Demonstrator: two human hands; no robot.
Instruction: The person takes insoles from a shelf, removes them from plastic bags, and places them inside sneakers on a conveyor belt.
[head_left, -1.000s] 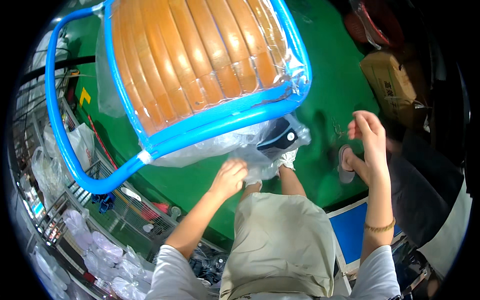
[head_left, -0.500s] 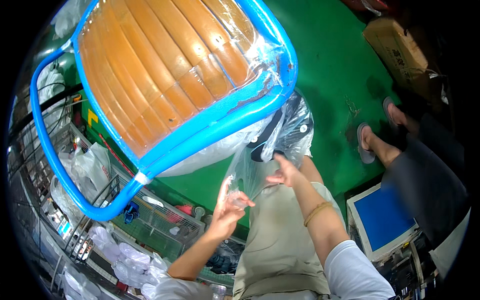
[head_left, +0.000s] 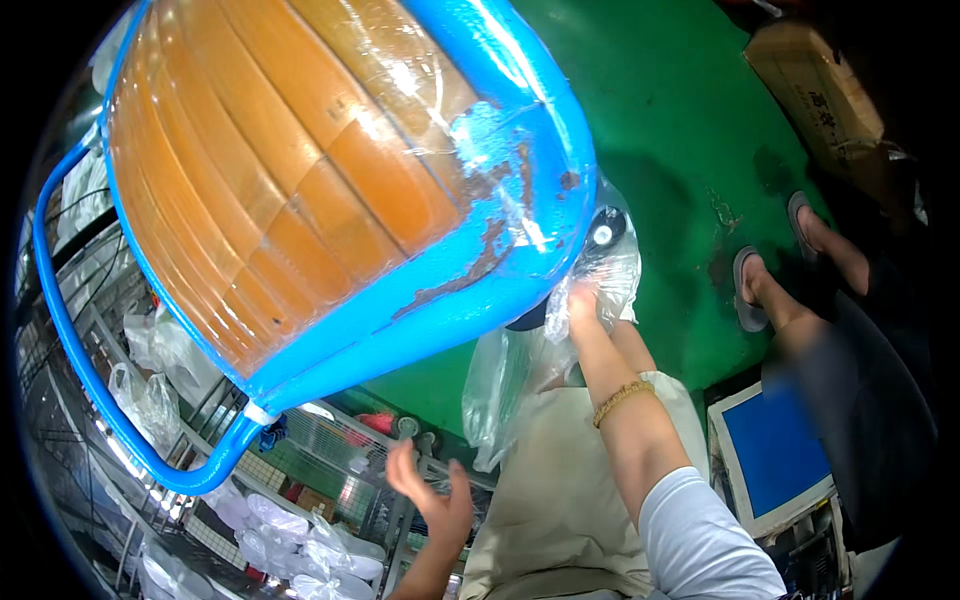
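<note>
My right hand (head_left: 582, 308) is closed on a clear plastic bag (head_left: 495, 385), just below the rim of a blue-framed chair. Inside the bag are black items with round white spots (head_left: 603, 234); the chair hides part of them, and I cannot make out their kind. The bag's loose end hangs down to the left over my light trousers (head_left: 570, 470). My left hand (head_left: 435, 500) is free of the bag, empty, with fingers apart, to its lower left. The chair (head_left: 270, 190) has orange slats under clear film and chipped blue paint, and fills the upper left.
Wire racks (head_left: 340, 450) and white bagged goods (head_left: 310, 540) stand at the lower left. On the green floor (head_left: 670, 120), a person's slippered feet (head_left: 750, 290) are at the right. A blue-topped panel (head_left: 775, 455) and a cardboard carton (head_left: 815, 95) are also on that side.
My left hand has let go of the bag and drawn back down. My right hand has moved up and closed on the bag. The chair looms larger and has shifted left.
</note>
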